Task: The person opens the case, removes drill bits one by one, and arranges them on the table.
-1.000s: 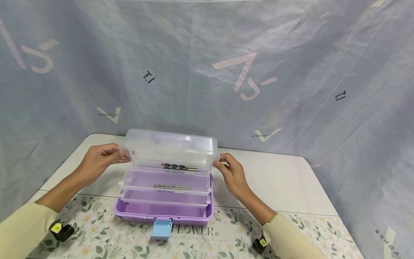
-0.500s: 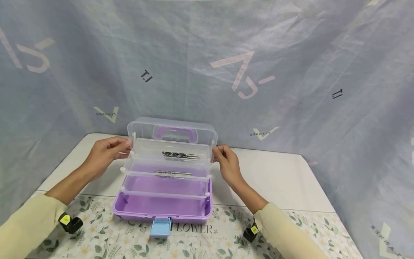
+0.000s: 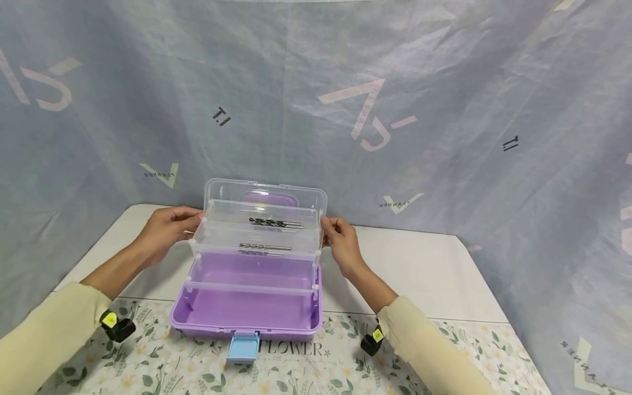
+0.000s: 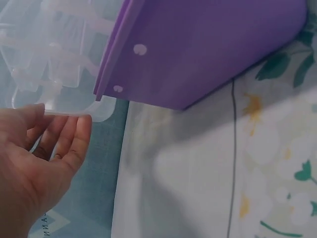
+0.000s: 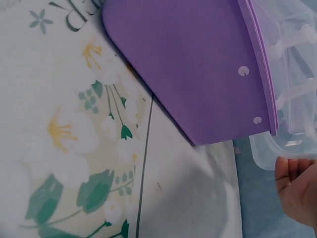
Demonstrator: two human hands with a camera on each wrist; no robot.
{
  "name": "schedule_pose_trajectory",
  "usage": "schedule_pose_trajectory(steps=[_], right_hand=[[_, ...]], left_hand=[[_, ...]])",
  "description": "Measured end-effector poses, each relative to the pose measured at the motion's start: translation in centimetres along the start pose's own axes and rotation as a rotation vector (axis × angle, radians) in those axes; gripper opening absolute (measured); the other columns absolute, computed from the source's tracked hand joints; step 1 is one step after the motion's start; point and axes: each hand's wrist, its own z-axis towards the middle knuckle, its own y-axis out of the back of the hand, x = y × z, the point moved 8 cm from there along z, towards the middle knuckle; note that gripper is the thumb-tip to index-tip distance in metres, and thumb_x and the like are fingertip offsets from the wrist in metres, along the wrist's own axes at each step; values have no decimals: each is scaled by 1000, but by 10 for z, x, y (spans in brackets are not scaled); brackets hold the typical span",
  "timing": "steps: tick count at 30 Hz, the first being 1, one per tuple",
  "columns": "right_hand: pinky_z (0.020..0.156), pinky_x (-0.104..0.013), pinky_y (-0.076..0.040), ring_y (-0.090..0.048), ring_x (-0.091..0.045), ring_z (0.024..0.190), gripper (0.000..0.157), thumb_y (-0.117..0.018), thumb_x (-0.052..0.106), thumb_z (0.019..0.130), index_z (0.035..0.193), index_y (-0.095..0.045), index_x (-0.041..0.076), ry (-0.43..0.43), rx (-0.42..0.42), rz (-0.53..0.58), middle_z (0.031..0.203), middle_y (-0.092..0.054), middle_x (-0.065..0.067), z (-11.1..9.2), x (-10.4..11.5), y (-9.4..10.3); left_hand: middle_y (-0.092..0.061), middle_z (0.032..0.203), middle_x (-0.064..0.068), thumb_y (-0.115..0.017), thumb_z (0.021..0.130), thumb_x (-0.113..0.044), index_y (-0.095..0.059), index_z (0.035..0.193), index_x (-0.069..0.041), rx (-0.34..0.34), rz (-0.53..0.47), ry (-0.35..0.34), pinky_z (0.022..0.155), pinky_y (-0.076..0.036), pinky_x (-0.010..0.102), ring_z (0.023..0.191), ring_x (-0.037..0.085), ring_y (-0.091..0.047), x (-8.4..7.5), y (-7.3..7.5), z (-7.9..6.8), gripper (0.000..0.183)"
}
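A purple toolbox (image 3: pixel 247 307) stands raised open, its clear lid (image 3: pixel 222 189) tilted back and its clear stepped trays (image 3: pixel 207 236) lifted and fanned out. Dark twist drill bits (image 3: pixel 274 223) lie in the upper tray, and silver drill bits (image 3: pixel 265 248) in the one below. My left hand (image 3: pixel 165 233) pinches the lid's left edge between thumb and fingers; the left wrist view shows that hand (image 4: pixel 42 163) at the clear rim. On the other side my right hand (image 3: pixel 342 244) pinches the lid's right edge, its fingertips at the rim in the right wrist view.
A blue latch (image 3: pixel 243 347) hangs down at the box's front. Under the box lies a flower-print mat (image 3: pixel 163 362) on a white table (image 3: pixel 410 274). A grey printed cloth (image 3: pixel 296 109) hangs close behind the lid.
Both hands have swung the lid up and back. The trays have risen and spread with it, carrying the drill bits, and more of the purple base shows.
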Motion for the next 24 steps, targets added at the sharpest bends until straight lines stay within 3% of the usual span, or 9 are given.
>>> schedule_pose_trajectory(steps=[6, 13, 24], right_hand=[[70, -24, -58, -62, -14, 76, 27, -62, 23, 118, 113, -66, -4, -47, 12, 17, 85, -64, 1, 6, -6, -1], [66, -25, -58, -61, -12, 72, 32, -64, 28, 117, 108, -66, -3, -123, 38, 9, 82, -63, -1, 10, -16, -1], [62, -25, -59, -61, -12, 65, 30, -63, 25, 118, 102, -67, 0, -243, 51, 91, 77, -64, -1, 15, -32, -3]], left_hand=[[-77, 104, -30, -65, 116, -23, -61, 151, 13, 37, 4, 49, 87, -64, 22, 97, -3, -73, 3, -3, 6, 50], [-75, 100, -27, -58, 116, -7, -51, 154, 22, 78, -23, 79, 86, -66, 23, 94, -4, -74, 11, -9, 13, 48], [-76, 97, -21, -59, 110, 1, -51, 153, 24, 88, -18, 126, 84, -66, 23, 89, -1, -75, 17, -12, 17, 49]])
